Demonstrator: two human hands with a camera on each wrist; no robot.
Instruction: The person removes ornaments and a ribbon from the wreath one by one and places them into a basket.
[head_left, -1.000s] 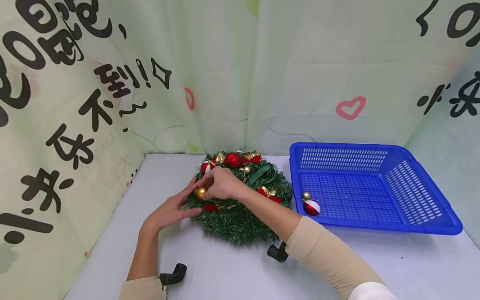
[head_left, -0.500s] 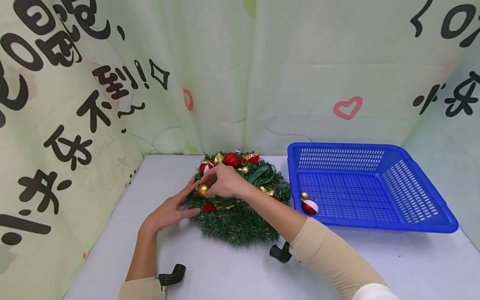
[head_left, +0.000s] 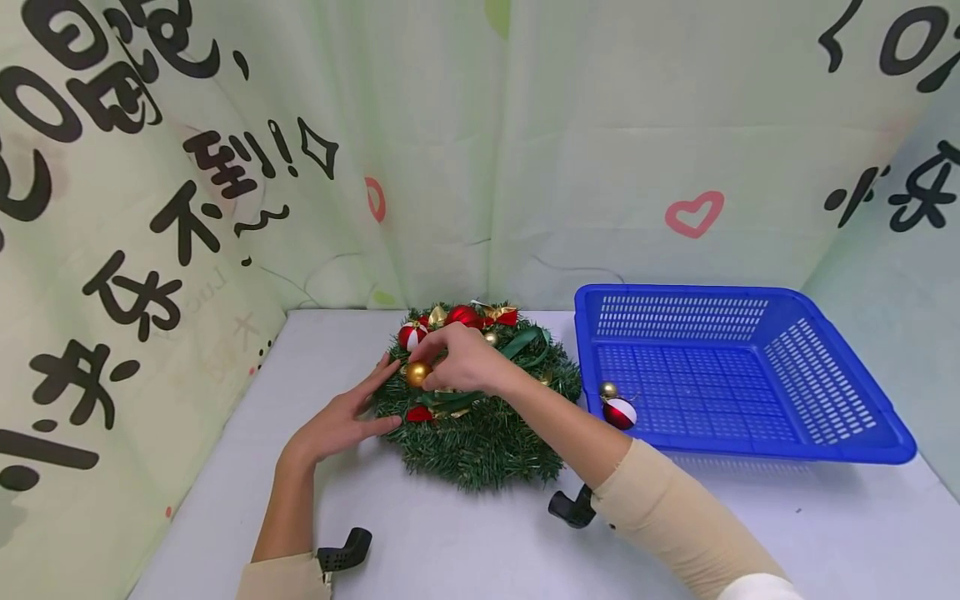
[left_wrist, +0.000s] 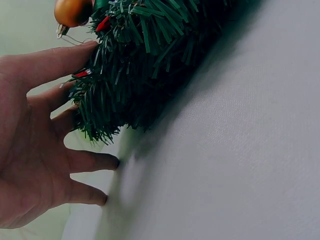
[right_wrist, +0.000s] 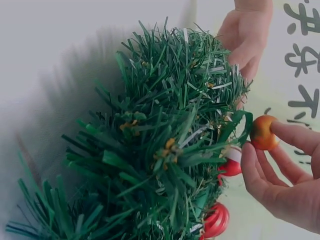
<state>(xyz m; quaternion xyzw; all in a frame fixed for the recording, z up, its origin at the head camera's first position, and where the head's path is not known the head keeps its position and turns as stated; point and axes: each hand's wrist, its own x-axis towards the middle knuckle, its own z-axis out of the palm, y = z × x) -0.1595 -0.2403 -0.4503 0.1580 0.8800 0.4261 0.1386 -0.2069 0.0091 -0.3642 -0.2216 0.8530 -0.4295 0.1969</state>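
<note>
A green wreath (head_left: 480, 450) lies on the table, trimmed with red and gold bows and balls. At its left edge my left hand (head_left: 341, 425) rests with fingers spread, the thumb and fingertips against the greenery. Over the wreath's upper left, my right hand (head_left: 465, 362) pinches a gold ball ornament (head_left: 417, 374). The left wrist view shows that gold ball (left_wrist: 73, 11) with its metal cap and a thin wire loop. A red-and-white ball (head_left: 412, 336) and a shiny red ball (head_left: 465, 317) sit near the right hand on the wreath; the hand and forearm hide part of the greenery.
A blue plastic basket (head_left: 750, 454) stands to the right of the wreath. Inside its left end lie a red-and-white ball (head_left: 619, 412) and a small gold ball (head_left: 608, 389). Printed curtains (head_left: 585, 150) hang behind and at both sides.
My right hand has moved the gold ball slightly right and away from me, over the wreath. The left hand has stayed in place at the wreath's edge.
</note>
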